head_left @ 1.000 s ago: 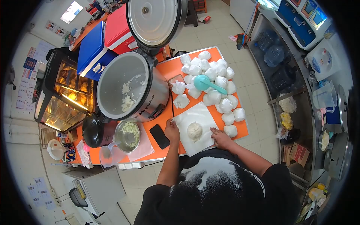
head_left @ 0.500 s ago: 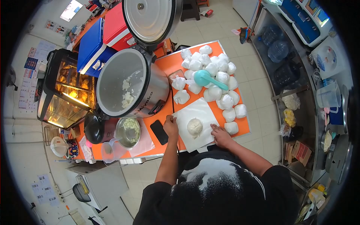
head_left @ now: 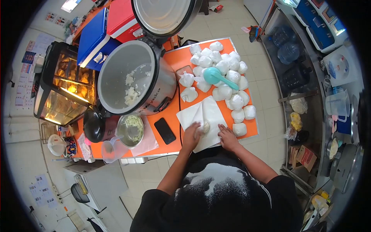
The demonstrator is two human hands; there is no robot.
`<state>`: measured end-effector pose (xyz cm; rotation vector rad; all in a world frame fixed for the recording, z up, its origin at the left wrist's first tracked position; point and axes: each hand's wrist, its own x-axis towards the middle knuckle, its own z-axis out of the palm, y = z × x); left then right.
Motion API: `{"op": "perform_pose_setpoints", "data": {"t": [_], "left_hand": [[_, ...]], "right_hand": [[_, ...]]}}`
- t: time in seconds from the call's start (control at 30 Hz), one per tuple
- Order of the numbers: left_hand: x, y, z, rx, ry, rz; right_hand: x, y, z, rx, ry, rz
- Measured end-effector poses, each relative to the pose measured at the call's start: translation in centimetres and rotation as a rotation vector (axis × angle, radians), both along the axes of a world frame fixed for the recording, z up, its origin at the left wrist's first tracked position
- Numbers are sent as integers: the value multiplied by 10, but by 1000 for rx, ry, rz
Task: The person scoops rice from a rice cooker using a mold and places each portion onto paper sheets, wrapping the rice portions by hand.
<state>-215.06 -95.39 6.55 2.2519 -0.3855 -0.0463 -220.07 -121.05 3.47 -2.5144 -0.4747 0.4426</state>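
Observation:
A white sheet of wrapping paper [head_left: 214,110] lies at the table's front, its left side folded toward the middle. A mound of cooked rice [head_left: 206,127] shows partly beside the fold; the rest is hidden. My left hand [head_left: 192,136], slightly blurred, is closed on the folded left side of the paper, right against the rice. My right hand [head_left: 228,138] grips the paper's right edge with bent fingers. Behind the paper sit several white wrapped bundles [head_left: 236,101], with a turquoise rice scoop [head_left: 212,75] resting on top of them.
Left of the paper lies a black phone [head_left: 165,130]. A large open rice cooker [head_left: 164,83] holds some rice. Beside it stand a metal bowl [head_left: 142,141] of pale green shredded food and a clear plastic jug [head_left: 109,150]. A lit food display case [head_left: 71,87] stands far left.
My left hand has moved right and brought the paper's left side over part of the rice. My right hand stays at the right edge. The camera view has shifted slightly.

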Motion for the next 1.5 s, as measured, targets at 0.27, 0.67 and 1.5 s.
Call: {"op": "perform_pose_setpoints", "data": {"t": [0.27, 0.67, 1.5], "left_hand": [[20, 5, -7, 24, 92, 100], [19, 45, 16, 162, -181, 362], [46, 24, -18, -355, -30, 328]], "right_hand": [[33, 24, 13, 124, 17, -249], [142, 103, 78, 930, 517, -597], [-31, 30, 15, -98, -13, -190]]}}
